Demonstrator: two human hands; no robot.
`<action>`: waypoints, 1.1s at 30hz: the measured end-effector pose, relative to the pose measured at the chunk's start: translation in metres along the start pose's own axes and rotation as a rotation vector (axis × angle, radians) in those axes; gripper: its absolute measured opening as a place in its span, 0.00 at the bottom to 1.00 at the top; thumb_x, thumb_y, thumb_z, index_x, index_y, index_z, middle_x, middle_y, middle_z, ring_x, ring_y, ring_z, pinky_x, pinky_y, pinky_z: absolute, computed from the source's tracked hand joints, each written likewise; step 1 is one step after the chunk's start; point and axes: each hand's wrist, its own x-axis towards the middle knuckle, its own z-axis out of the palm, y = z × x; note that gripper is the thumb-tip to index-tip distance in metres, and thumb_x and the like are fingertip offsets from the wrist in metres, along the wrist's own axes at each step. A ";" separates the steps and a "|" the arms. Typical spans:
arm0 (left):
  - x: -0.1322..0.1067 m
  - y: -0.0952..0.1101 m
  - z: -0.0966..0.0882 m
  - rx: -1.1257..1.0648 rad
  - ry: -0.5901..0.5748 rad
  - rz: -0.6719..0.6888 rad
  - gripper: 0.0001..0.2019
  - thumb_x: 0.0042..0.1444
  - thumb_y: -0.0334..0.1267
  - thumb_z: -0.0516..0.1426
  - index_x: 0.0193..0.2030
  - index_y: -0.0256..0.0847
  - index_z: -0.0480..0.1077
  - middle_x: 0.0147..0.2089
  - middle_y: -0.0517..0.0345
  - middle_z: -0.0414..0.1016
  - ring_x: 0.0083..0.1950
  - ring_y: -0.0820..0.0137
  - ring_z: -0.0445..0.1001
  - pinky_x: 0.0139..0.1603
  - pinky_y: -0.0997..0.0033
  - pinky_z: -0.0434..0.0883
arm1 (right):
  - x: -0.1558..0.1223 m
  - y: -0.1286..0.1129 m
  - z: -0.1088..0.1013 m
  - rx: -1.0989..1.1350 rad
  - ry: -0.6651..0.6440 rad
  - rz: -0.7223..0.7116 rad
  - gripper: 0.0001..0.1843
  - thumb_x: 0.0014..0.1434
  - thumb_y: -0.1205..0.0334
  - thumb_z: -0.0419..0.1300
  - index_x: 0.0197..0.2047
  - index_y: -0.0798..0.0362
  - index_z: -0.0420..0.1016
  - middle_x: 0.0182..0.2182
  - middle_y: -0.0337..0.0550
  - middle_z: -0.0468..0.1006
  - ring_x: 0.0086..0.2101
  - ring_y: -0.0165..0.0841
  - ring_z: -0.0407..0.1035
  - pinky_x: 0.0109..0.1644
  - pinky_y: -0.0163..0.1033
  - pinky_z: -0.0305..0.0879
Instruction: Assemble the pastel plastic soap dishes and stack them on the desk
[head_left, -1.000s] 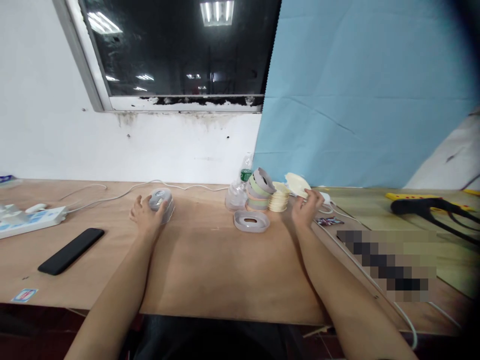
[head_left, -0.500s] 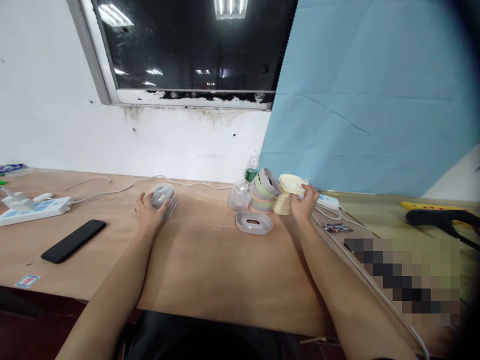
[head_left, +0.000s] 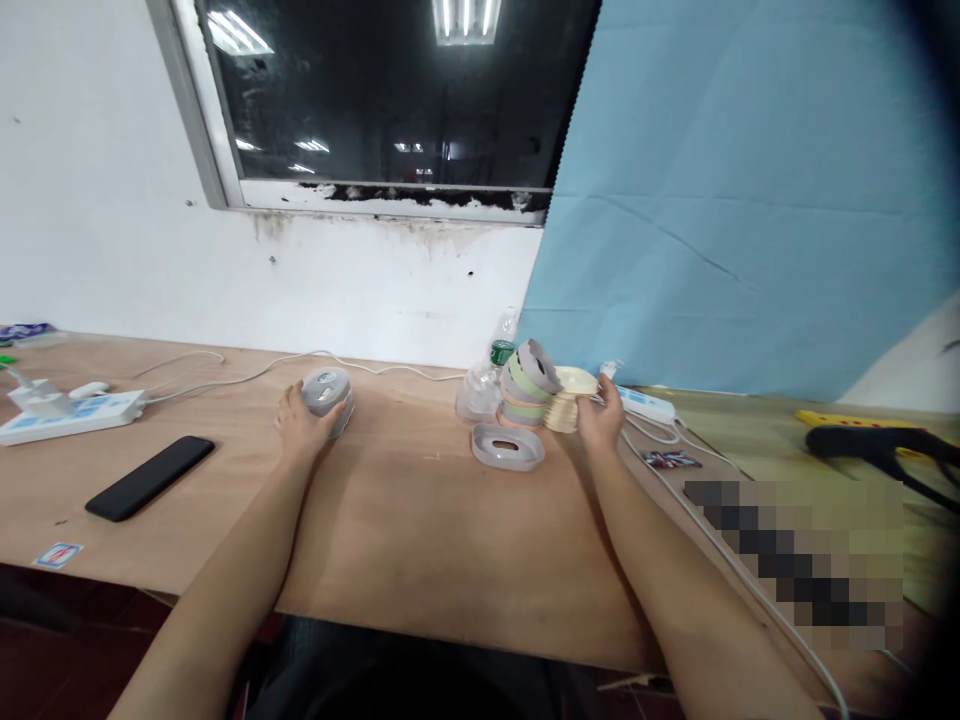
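Observation:
My left hand (head_left: pixel 304 425) is wrapped around a small grey round box with a clear base (head_left: pixel 326 392) on the wooden table (head_left: pixel 420 540). My right hand (head_left: pixel 598 420) rests closed on the top cream lid of a cream stack (head_left: pixel 568 397). To the left of that stack stands a leaning pile of grey, green and orange lids (head_left: pixel 525 383). A single grey oval-holed lid (head_left: pixel 508 446) lies flat in front of the pile.
A plastic bottle (head_left: pixel 487 375) stands behind the piles. A black phone (head_left: pixel 150 477) and a white power strip (head_left: pixel 71 415) lie at the left, with a cable running along the wall. Another power strip (head_left: pixel 643 403), cables and a black-and-yellow tool (head_left: pixel 877 440) lie at the right.
My right hand has brought the cream lid down from a raised, tilted hold onto the cream stack. My left hand stays on the grey box. The view has shifted slightly.

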 end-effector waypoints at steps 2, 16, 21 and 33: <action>0.001 0.000 -0.001 -0.020 -0.034 -0.016 0.46 0.46 0.57 0.63 0.65 0.36 0.48 0.66 0.36 0.55 0.66 0.47 0.55 0.63 0.45 0.55 | -0.001 0.001 0.000 0.018 0.008 0.017 0.35 0.47 0.59 0.58 0.59 0.58 0.65 0.56 0.55 0.69 0.51 0.43 0.66 0.59 0.52 0.59; 0.002 0.004 -0.009 -0.131 0.071 0.066 0.39 0.49 0.52 0.62 0.64 0.38 0.53 0.63 0.45 0.62 0.62 0.54 0.63 0.60 0.56 0.63 | -0.026 -0.050 -0.031 -0.162 0.224 -0.296 0.24 0.53 0.60 0.54 0.53 0.58 0.62 0.49 0.56 0.67 0.53 0.46 0.61 0.59 0.58 0.55; -0.009 0.022 -0.008 -0.255 0.028 0.303 0.39 0.49 0.51 0.61 0.64 0.38 0.54 0.62 0.45 0.63 0.61 0.57 0.65 0.57 0.62 0.67 | -0.071 -0.111 -0.029 -0.077 0.069 -0.388 0.25 0.58 0.53 0.51 0.57 0.54 0.58 0.52 0.56 0.64 0.55 0.47 0.60 0.59 0.60 0.56; -0.065 0.070 0.004 -0.284 -0.518 0.967 0.40 0.48 0.54 0.60 0.65 0.41 0.54 0.60 0.44 0.66 0.60 0.53 0.66 0.60 0.53 0.65 | -0.158 -0.166 0.011 -0.026 -0.876 -0.641 0.37 0.56 0.44 0.59 0.65 0.48 0.55 0.61 0.52 0.63 0.61 0.48 0.55 0.64 0.60 0.50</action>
